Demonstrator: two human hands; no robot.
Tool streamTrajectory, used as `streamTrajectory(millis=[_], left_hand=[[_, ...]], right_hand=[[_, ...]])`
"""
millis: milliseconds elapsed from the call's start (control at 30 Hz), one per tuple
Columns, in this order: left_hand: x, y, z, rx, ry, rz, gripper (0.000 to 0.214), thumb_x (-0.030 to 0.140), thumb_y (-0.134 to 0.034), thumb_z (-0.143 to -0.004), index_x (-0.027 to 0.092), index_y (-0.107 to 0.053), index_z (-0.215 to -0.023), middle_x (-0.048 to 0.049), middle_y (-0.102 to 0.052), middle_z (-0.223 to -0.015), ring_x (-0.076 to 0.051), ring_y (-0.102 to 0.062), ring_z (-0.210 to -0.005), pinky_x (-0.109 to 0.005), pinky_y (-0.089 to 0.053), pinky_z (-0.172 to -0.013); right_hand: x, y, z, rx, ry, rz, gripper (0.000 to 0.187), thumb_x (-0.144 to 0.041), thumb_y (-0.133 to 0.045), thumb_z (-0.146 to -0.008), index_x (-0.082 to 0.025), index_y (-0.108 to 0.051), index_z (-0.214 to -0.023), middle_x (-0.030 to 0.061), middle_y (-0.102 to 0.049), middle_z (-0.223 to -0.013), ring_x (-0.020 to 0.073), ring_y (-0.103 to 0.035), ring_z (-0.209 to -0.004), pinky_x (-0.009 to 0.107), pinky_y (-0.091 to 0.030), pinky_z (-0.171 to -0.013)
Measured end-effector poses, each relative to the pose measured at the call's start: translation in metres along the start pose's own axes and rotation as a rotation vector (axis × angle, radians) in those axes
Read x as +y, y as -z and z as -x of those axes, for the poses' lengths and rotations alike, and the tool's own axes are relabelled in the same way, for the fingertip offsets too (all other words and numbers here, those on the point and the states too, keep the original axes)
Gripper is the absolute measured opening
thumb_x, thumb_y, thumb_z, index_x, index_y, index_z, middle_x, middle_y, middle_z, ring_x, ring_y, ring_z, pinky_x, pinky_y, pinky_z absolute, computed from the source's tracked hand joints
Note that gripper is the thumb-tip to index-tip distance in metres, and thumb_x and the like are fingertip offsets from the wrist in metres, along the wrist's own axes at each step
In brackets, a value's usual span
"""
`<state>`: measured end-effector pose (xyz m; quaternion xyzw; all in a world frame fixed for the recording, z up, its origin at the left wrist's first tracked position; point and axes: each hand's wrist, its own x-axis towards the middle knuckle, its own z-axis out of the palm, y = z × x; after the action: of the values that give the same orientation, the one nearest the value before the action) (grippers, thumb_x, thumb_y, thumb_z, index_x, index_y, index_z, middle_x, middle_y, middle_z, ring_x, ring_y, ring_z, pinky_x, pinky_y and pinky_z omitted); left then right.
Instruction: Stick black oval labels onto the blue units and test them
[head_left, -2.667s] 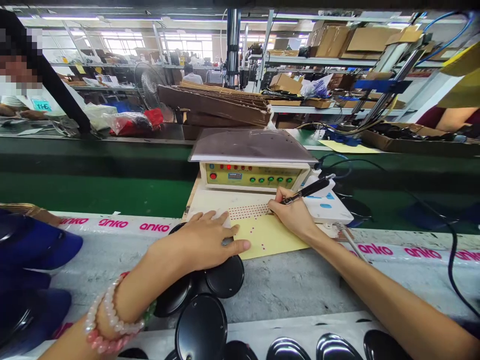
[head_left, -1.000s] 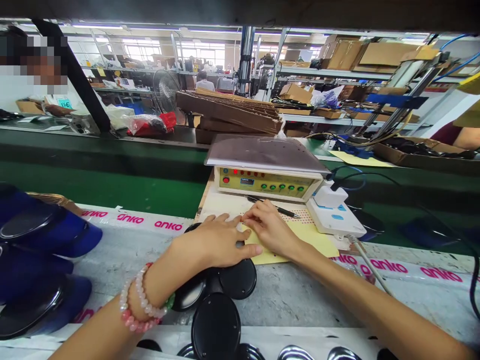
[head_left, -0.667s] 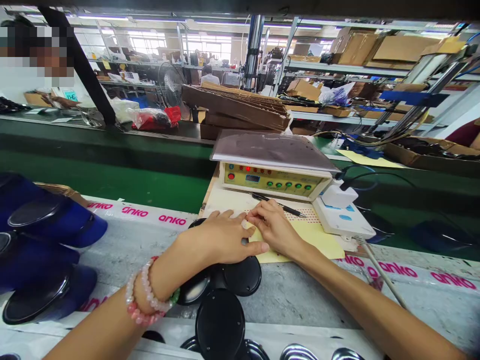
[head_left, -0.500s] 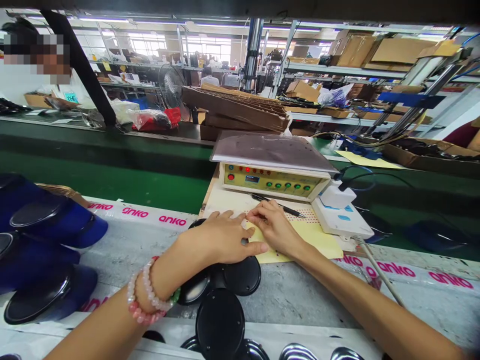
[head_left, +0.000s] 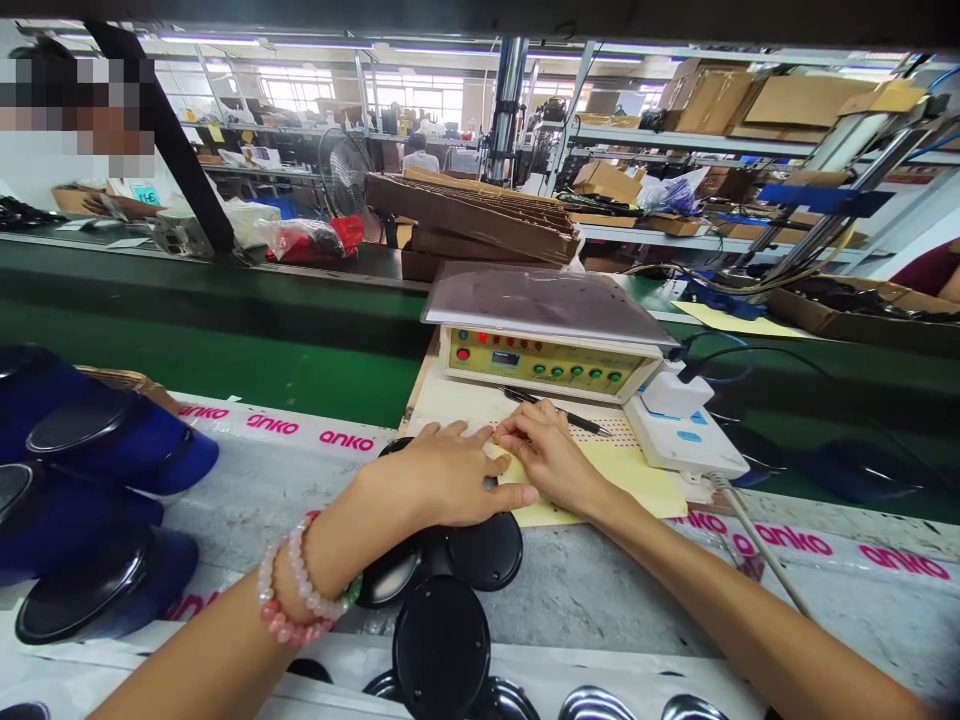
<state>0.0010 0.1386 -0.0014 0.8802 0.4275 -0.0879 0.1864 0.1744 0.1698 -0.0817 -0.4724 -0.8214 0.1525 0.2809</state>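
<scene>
My left hand (head_left: 442,478) lies flat with its fingers stretched out, pressing the left end of a yellow sheet (head_left: 634,482) over a black round disc (head_left: 481,552). My right hand (head_left: 551,462) sits right beside it on the sheet. Its fingertips are pinched together near the sheet's top left corner, on something too small to make out. A black pen (head_left: 556,410) lies loose behind my right hand, on a white sheet of red dots (head_left: 611,430), in front of a beige tester box (head_left: 546,362).
A white corded unit (head_left: 686,438) sits right of the sheet. More black discs (head_left: 439,648) lie near me. Blue-cased dark parts (head_left: 97,470) are stacked at left. A green conveyor (head_left: 225,365) runs behind, with another person beyond it at far left.
My right hand has put the pen down by the tester box and moved left to meet my left hand. Over the last second both hands stay almost still.
</scene>
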Motion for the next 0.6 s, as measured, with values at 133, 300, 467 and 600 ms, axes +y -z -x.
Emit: streamTrajectory(millis=[133, 300, 467, 600], left_hand=[[-0.001, -0.001, 0.0, -0.017, 0.01, 0.005, 0.06, 0.062, -0.028, -0.094, 0.025, -0.055, -0.133, -0.013, -0.031, -0.154, -0.037, -0.029, -0.141, -0.058, -0.026, -0.11], [-0.002, -0.002, 0.0, -0.018, -0.013, -0.005, 0.063, 0.063, -0.024, -0.093, 0.026, -0.055, -0.133, -0.0123, -0.033, -0.154, -0.038, -0.034, -0.138, -0.057, -0.027, -0.109], [-0.001, 0.001, 0.002, -0.033, -0.02, -0.032, 0.063, 0.064, -0.023, -0.093, 0.027, -0.054, -0.134, -0.0068, -0.03, -0.156, -0.036, -0.035, -0.138, -0.055, -0.028, -0.11], [0.001, 0.003, 0.004, -0.032, -0.009, -0.026, 0.066, 0.065, -0.02, -0.093, 0.026, -0.054, -0.135, -0.008, -0.032, -0.155, -0.036, -0.034, -0.139, -0.055, -0.029, -0.11]], right_hand=[[-0.006, 0.016, 0.003, 0.01, 0.013, -0.031, 0.014, -0.016, -0.052, -0.094, -0.02, -0.058, -0.082, 0.0039, -0.06, -0.088, 0.0226, -0.047, -0.091, 0.038, -0.036, -0.082], [-0.015, 0.035, 0.007, -0.009, 0.042, 0.033, 0.008, -0.018, -0.057, -0.093, -0.02, -0.064, -0.09, 0.004, -0.057, -0.088, 0.0233, -0.047, -0.095, 0.038, -0.037, -0.084], [-0.01, 0.016, -0.003, -0.049, -0.001, 0.171, 0.006, -0.022, -0.066, -0.089, -0.016, -0.065, -0.088, 0.0029, -0.058, -0.091, 0.0233, -0.051, -0.098, 0.042, -0.04, -0.087], [-0.007, 0.006, -0.01, -0.101, -0.029, 0.25, 0.01, -0.025, -0.062, -0.092, -0.015, -0.063, -0.09, 0.0028, -0.06, -0.096, 0.0211, -0.056, -0.098, 0.042, -0.044, -0.089]])
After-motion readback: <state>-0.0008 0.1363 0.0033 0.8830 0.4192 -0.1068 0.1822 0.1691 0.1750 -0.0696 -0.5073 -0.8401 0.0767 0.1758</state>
